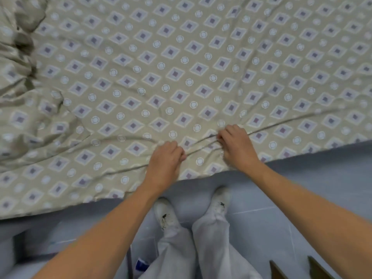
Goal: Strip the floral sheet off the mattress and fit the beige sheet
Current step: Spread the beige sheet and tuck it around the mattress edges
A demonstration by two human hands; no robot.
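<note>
A beige patterned sheet (181, 77) on the bed is gripped near its edge by both hands, left hand (166, 158) and right hand (235, 147) bunching folds.

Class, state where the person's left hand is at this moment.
In the head view, the left hand grips a fold of the beige sheet near its front edge, just left of the right hand.

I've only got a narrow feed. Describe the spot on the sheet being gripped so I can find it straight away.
The beige sheet printed with diamonds and circles fills the upper frame. Along its near edge, above the person's feet, a pinched ridge runs between the left hand and right hand; creases fan outward from it, unlike the flatter fabric around.
</note>
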